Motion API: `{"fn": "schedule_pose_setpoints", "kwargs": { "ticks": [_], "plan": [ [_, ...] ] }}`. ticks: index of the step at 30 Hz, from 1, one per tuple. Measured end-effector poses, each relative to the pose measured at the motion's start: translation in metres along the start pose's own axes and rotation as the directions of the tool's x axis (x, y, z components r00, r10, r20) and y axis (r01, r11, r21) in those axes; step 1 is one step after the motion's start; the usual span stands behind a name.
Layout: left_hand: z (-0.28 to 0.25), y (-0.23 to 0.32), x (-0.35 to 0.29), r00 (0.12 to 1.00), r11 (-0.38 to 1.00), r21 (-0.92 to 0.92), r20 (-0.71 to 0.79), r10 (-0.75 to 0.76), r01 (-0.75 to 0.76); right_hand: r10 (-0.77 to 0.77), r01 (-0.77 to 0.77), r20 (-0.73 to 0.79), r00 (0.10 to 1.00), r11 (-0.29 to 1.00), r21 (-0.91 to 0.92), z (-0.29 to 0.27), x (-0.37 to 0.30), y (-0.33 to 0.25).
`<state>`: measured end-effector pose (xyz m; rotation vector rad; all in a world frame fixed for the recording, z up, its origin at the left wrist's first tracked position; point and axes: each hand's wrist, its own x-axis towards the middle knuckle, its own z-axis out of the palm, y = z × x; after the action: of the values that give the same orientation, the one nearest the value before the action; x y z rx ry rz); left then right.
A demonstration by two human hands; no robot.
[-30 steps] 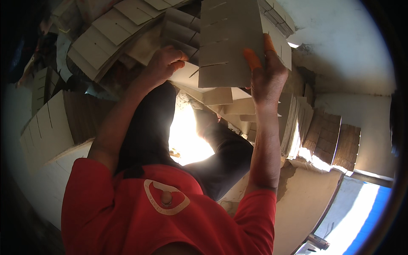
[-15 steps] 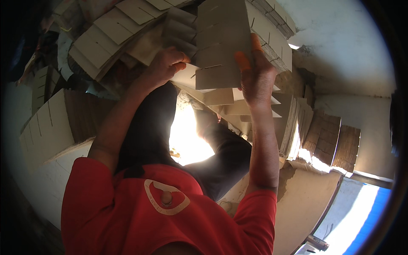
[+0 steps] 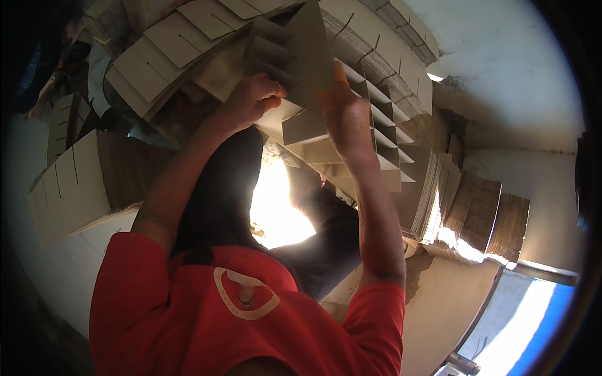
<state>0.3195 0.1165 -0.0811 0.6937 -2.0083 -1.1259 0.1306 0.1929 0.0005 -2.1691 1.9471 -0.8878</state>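
Note:
My right hand [image 3: 346,116], with orange covers on its fingers, grips the edge of an upright slotted cardboard strip [image 3: 311,59]. That strip stands over a partly interlocked cardboard divider grid [image 3: 385,125], whose cells show to the right of my wrist. At the grid's near left edge my left hand [image 3: 254,99] is closed, its orange-covered fingers pinching a pale cardboard strip [image 3: 280,115]. Several grey crosswise strips [image 3: 269,50] rise between the two hands. My right hand hides where the upright strip meets the grid.
Slotted cardboard sheets [image 3: 150,66] lie overlapped at the far left. Another stack [image 3: 69,178] stands left of my arm. Bundled strips [image 3: 382,56] lie at the back right, and further bundles [image 3: 473,203] line the right side. My bent knees are below the work.
My right hand has moved left with the strip, which has turned from facing me to nearly edge-on. More grid cells now show on the right. My left hand has barely shifted.

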Motion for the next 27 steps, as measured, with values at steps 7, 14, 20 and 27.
{"fn": "schedule_pose_setpoints", "kwargs": {
  "ticks": [7,14,20,27],
  "plan": [
    [0.003,-0.004,0.0,1.0,0.999,-0.036,-0.025,-0.015,0.015,0.078,-0.095,0.125,0.989,0.986,0.139,-0.005,0.006,-0.012],
    [0.007,-0.005,0.003,1.0,1.0,-0.018,-0.015,0.023,-0.023,0.091,-0.062,0.271,0.958,0.991,-0.115,0.033,-0.008,0.005],
    [0.001,0.001,0.001,0.993,0.983,0.146,-0.011,0.115,-0.112,0.169,-0.079,0.351,0.921,0.963,-0.257,0.027,-0.014,-0.018],
    [0.005,0.016,0.016,0.922,0.836,0.405,0.05,0.383,-0.369,-0.086,-0.161,-0.363,0.928,0.786,-0.597,-0.022,0.003,0.091]
  ]
}}
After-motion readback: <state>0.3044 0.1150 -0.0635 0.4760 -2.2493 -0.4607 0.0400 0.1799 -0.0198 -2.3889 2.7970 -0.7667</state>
